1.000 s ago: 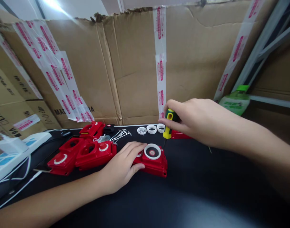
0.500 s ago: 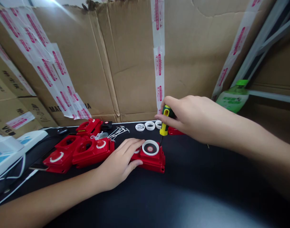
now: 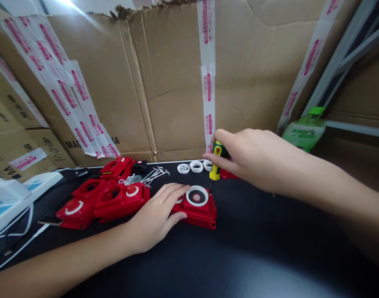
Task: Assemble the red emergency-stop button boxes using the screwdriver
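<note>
Right hand (image 3: 249, 155) gripping screwdriver (image 3: 214, 172), left hand (image 3: 160, 215) on red box (image 3: 198, 219).
Shaft points down at box's far right corner; can't tell if tip is seated. Left fingers lie together over box's left part. Box flat on desk (image 3: 254, 252), white ring (image 3: 188, 196) on top. Loose white rings (image 3: 196, 170) behind, other red boxes (image 3: 121, 205) left.

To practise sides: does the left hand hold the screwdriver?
No, the right hand grips the screwdriver, while the left hand rests on a red case.
</note>
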A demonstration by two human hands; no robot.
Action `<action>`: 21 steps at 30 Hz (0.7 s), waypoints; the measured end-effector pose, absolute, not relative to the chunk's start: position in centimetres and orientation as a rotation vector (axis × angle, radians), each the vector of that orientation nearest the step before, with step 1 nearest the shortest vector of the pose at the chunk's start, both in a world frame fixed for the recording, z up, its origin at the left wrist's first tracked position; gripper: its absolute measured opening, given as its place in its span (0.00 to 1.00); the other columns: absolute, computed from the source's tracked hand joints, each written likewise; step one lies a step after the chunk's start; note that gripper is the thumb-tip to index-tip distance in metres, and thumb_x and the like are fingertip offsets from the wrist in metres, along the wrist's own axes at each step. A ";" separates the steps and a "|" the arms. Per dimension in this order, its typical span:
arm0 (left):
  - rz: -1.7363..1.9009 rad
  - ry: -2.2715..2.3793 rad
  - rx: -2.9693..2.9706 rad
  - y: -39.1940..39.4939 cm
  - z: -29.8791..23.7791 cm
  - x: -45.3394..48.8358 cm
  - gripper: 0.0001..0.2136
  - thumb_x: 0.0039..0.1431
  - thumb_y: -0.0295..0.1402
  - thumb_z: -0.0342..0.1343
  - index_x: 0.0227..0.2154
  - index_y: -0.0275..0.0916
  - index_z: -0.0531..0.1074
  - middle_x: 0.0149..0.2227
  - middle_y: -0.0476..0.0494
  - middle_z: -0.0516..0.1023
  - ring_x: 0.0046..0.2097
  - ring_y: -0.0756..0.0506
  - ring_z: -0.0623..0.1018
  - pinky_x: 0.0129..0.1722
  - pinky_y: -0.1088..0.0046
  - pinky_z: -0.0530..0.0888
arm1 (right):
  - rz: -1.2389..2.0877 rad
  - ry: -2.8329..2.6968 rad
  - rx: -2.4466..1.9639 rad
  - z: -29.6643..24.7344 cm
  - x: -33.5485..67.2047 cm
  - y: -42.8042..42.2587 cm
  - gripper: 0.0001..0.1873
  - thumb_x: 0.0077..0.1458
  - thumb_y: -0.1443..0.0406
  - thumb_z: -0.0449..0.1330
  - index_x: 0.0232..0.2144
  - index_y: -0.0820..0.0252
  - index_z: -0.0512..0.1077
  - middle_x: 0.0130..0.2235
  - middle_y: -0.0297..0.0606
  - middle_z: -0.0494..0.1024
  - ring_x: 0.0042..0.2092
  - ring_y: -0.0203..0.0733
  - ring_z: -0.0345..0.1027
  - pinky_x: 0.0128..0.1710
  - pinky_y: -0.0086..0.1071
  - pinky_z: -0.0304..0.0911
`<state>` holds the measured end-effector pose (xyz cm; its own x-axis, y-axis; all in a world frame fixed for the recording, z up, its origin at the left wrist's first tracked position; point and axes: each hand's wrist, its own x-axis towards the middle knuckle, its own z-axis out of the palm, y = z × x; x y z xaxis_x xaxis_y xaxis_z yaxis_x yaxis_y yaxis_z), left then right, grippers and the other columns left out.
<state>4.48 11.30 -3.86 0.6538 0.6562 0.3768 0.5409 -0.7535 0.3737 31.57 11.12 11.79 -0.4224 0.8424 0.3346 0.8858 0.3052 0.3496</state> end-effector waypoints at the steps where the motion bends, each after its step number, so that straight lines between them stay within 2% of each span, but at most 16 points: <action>1: 0.739 0.971 2.641 11.3 -3.8 4.5 0.23 0.80 0.37 0.54 0.72 0.44 0.61 0.70 0.32 0.71 0.71 0.33 0.71 0.73 0.42 0.71 | -0.751 -2.466 -1.628 11.8 31.6 11.2 0.24 0.75 0.45 0.49 0.45 0.57 0.70 0.24 0.36 0.73 0.24 0.46 0.66 0.24 0.36 0.44; 11: 0.783 0.943 2.646 11.3 -3.8 4.6 0.24 0.79 0.34 0.56 0.73 0.46 0.62 0.69 0.34 0.73 0.70 0.34 0.73 0.71 0.44 0.73 | -0.722 -2.436 -1.595 11.4 32.1 11.8 0.23 0.75 0.45 0.50 0.44 0.56 0.71 0.25 0.35 0.75 0.25 0.46 0.70 0.24 0.35 0.45; 17: 0.768 0.955 2.647 11.3 -3.8 4.5 0.24 0.79 0.34 0.55 0.73 0.45 0.61 0.70 0.34 0.72 0.71 0.34 0.72 0.72 0.43 0.73 | -0.666 -2.419 -1.637 11.3 31.9 12.4 0.25 0.75 0.42 0.49 0.45 0.55 0.71 0.28 0.39 0.78 0.27 0.50 0.72 0.25 0.36 0.47; 21: 0.769 0.961 2.644 11.3 -4.0 4.5 0.24 0.78 0.34 0.56 0.72 0.45 0.62 0.69 0.33 0.72 0.71 0.34 0.72 0.72 0.43 0.73 | -0.611 -2.453 -1.636 11.7 32.2 12.5 0.24 0.75 0.43 0.50 0.44 0.55 0.70 0.27 0.38 0.77 0.27 0.48 0.71 0.25 0.36 0.47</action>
